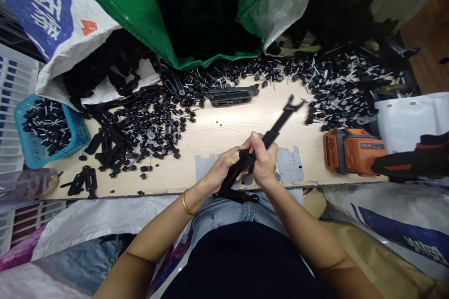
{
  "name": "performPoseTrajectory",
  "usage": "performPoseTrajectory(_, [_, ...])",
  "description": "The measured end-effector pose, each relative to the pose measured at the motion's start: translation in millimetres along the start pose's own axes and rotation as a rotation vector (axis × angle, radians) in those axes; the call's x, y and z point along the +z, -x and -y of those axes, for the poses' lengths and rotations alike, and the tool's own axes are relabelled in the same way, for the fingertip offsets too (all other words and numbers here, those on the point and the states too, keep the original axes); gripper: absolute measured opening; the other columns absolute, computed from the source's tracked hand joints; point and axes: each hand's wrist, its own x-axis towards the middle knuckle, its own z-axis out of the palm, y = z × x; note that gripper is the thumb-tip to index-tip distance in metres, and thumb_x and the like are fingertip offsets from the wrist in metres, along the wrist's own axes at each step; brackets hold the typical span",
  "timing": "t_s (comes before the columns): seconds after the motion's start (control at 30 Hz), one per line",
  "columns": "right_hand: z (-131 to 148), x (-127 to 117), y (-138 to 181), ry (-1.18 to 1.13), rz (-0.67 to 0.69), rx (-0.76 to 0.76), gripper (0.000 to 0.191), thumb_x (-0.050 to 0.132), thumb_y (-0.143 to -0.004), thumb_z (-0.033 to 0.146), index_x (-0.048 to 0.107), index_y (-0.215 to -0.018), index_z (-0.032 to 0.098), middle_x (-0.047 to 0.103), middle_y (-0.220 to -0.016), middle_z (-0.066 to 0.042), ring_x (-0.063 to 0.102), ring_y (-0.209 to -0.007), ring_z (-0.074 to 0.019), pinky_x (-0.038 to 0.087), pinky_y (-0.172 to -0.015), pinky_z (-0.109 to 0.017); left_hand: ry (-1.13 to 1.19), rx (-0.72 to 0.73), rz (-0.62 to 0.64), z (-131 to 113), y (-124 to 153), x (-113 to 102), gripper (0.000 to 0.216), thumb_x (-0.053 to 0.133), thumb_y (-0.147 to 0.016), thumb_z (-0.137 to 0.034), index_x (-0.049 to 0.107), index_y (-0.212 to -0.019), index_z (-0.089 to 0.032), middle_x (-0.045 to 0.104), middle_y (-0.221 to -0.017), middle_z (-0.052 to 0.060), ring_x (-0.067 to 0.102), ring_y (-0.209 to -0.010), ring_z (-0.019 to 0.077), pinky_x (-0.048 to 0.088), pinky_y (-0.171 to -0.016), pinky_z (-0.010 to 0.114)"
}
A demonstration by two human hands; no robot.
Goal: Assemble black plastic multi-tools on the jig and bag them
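pale wooden bench [242, 124], heaps of black pins [336, 84], black bracket [231, 95], orange cordless drill [354, 152], blue basket [75, 133]

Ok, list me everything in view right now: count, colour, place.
black plastic arm: one, black, held over the table edge
table: one, pale wood, centre
small pin parts: many, black with metal pins, heaped left and far right
basket: one, blue, left, holding pin parts
hinged piece: one, black, far centre
cordless driver: one, orange and black, right
sack: one, green, far centre
left hand: grips the arm
right hand: grips the arm
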Motion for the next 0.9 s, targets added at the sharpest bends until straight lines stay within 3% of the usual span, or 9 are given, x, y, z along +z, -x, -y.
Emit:
performPoseTrajectory(0.1, [4.0,0.2,-3.3,0.004,0.155,0.132,0.043,0.066,-0.072,0.047,0.047,-0.045,0.018,0.053,-0.048,0.001,0.045,-0.044,-0.0082,0.038,-0.048,-0.023,0.016,-0.003,-0.011,1.6,1.6,-1.0,0.06,0.059,-0.074,-0.066,0.058,-0.103,-0.014,0.052,-0.064,-0.002,0.043,-0.048,0.0074,0.035,-0.045,0.02])
performPoseTrajectory(0.23, [-0.2,6.4,3.1,-0.027,-0.087,-0.046,0.04,0.061,-0.077,0.046,0.049,-0.051,0.019,0.053,-0.051,0.002,0.049,-0.049,-0.0094,0.04,-0.052,-0.024,-0.007,0.028,-0.018,-1.1,-0.6,-2.4,0.069,0.057,-0.071,-0.071,0.057,-0.112,-0.016,0.052,-0.065,-0.002,0.043,-0.047,0.0079,0.035,-0.045,0.021])
performPoseTrajectory(0.3, [-1.4,6.0,6.2,-0.033,-0.11,-0.124,0.04,0.059,-0.08,0.046,0.049,-0.052,0.019,0.052,-0.053,0.002,0.05,-0.052,-0.0099,0.041,-0.054,-0.024,-0.047,0.039,0.007,-4.2,-0.5,-3.8,0.07,0.06,-0.069,-0.07,0.057,-0.112,-0.016,0.051,-0.065,-0.002,0.042,-0.048,0.0079,0.034,-0.045,0.021])
performPoseTrajectory(0.47, [8.0,-10.6,5.3,-0.008,0.268,0.008,0.04,0.059,-0.082,0.042,0.051,-0.05,0.018,0.056,-0.054,0.0,0.052,-0.052,-0.0108,0.04,-0.052,-0.025,-0.232,0.12,0.073,-10.5,8.4,-5.3,0.055,0.061,-0.076,-0.061,0.058,-0.107,-0.016,0.05,-0.078,0.0,0.044,-0.06,0.0094,0.037,-0.054,0.021])
performPoseTrajectory(0.57, [10.0,-18.9,13.0,-0.095,0.262,-0.052,0.037,0.057,-0.084,0.038,0.051,-0.052,0.019,0.057,-0.057,0.0,0.053,-0.055,-0.0117,0.042,-0.055,-0.026,-0.39,0.217,0.073,-9.6,17.3,-1.3,0.052,0.06,-0.076,-0.062,0.057,-0.102,-0.016,0.05,-0.087,0.003,0.047,-0.077,0.0147,0.04,-0.068,0.025])
performPoseTrajectory(0.67, [7.5,-19.6,27.5,-0.197,0.268,-0.108,0.034,0.057,-0.083,0.033,0.051,-0.053,0.019,0.058,-0.058,-0.001,0.055,-0.058,-0.0133,0.045,-0.058,-0.028,-0.492,0.262,0.069,-3.2,25.5,6.8,0.05,0.061,-0.076,-0.061,0.056,-0.097,-0.016,0.047,-0.085,0.002,0.044,-0.08,0.016,0.039,-0.071,0.026])
performPoseTrajectory(0.8, [9.2,-13.1,37.5,-0.232,0.155,-0.151,0.033,0.057,-0.083,0.032,0.052,-0.053,0.019,0.058,-0.057,-0.001,0.055,-0.057,-0.013,0.045,-0.058,-0.028,-0.306,0.286,-0.047,7.1,31.2,18.8,0.054,0.056,-0.077,-0.066,0.056,-0.096,-0.015,0.046,-0.084,0.002,0.043,-0.074,0.0136,0.038,-0.064,0.025])
performPoseTrajectory(0.9, [16.5,-10.9,31.9,-0.139,0.145,-0.087,0.037,0.059,-0.081,0.039,0.052,-0.051,0.019,0.052,-0.051,0.001,0.048,-0.049,-0.0105,0.041,-0.05,-0.025,-0.139,0.158,-0.078,8.6,33.9,22.5,0.058,0.059,-0.073,-0.067,0.056,-0.098,-0.015,0.047,-0.076,0.0,0.042,-0.062,0.0101,0.037,-0.055,0.022])
